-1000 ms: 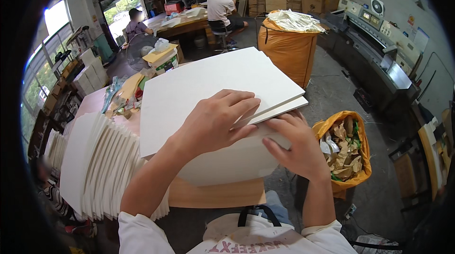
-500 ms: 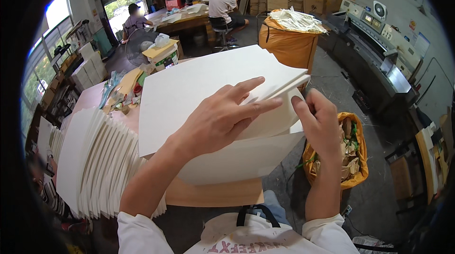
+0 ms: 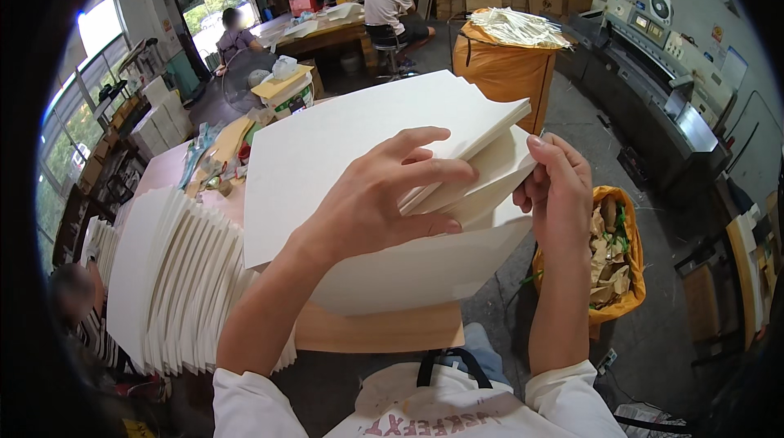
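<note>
A pile of large white paper sheets [image 3: 343,144], looking folded, lies in front of me on a tan board [image 3: 376,332]. My left hand [image 3: 388,193] rests over the pile's right part, fingers spread, with the index finger along a raised fold and the thumb lower down. Between the finger and thumb the paper gapes open, showing inner layers. At the right end, my right hand [image 3: 559,177] pinches the edge of a paper flap [image 3: 502,168] between thumb and curled fingers. Below it a lower white sheet [image 3: 425,271] hangs down toward me.
A fanned stack of white folded sheets [image 3: 175,283] stands at left, with a person [image 3: 77,299] beyond it. A yellow bag of paper scraps [image 3: 616,266] sits on the floor at right. An orange sack [image 3: 498,66] stands behind; a long machine [image 3: 653,71] lines the right wall.
My right hand has risen slightly, pulling the paper flap up and outward. The opening between the layers is wider, and my left thumb has spread away from its fingers.
</note>
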A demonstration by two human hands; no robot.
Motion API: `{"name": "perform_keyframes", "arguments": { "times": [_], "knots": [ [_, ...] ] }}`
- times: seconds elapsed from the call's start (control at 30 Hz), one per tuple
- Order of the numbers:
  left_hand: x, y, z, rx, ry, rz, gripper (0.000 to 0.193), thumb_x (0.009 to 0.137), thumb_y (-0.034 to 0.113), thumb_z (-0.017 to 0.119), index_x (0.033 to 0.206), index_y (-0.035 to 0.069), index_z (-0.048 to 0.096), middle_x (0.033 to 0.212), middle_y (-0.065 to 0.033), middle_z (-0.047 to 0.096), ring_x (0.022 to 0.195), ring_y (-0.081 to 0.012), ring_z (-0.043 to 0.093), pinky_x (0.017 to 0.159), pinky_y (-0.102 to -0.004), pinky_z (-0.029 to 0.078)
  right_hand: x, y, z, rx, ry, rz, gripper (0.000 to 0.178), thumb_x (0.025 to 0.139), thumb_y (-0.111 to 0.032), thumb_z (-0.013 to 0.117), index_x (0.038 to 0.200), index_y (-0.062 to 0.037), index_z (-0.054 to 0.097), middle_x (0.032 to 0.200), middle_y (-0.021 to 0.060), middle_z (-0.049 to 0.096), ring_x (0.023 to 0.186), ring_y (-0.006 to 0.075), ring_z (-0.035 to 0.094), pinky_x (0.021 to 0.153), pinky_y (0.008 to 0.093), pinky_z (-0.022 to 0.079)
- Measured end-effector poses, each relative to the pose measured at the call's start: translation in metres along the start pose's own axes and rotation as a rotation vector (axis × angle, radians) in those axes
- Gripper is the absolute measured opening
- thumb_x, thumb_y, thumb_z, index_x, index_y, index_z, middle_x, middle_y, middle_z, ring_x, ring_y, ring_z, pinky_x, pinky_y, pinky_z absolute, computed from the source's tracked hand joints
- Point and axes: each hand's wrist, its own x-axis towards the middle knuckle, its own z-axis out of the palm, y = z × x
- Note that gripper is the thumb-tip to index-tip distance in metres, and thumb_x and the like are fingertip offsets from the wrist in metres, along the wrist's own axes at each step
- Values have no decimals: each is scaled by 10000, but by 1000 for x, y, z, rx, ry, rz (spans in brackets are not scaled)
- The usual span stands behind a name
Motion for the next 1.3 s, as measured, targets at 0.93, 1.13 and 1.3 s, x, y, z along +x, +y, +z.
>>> {"name": "perform_keyframes", "arguments": {
  "times": [0.93,1.13,1.3],
  "knots": [
    [-1,-4,2,-45,35,42,503,868,226,916,1347,284,776,1470,-197,645,1146,-361,754,953,-443,642,2,5,-3,-45,-27,-47,393,1070,-304,682,743,-137,543,624,-27,551,504,70,569,458,210,384],
    [0,5,2,2,54,-7,451,1012,125,740,1421,315,734,1479,-210,642,1141,-359,755,946,-449,643,0,8,-1,-207,5,-139,378,1078,-300,688,765,-125,568,630,-28,566,499,61,564,448,202,373],
    [0,-4,-1,134,-31,88,443,994,152,774,1404,314,736,1493,-208,637,1189,-360,733,967,-450,637,4,3,-4,48,-41,3,344,1063,-244,684,768,-115,561,632,7,598,525,98,619,470,227,411]
  ]
}}
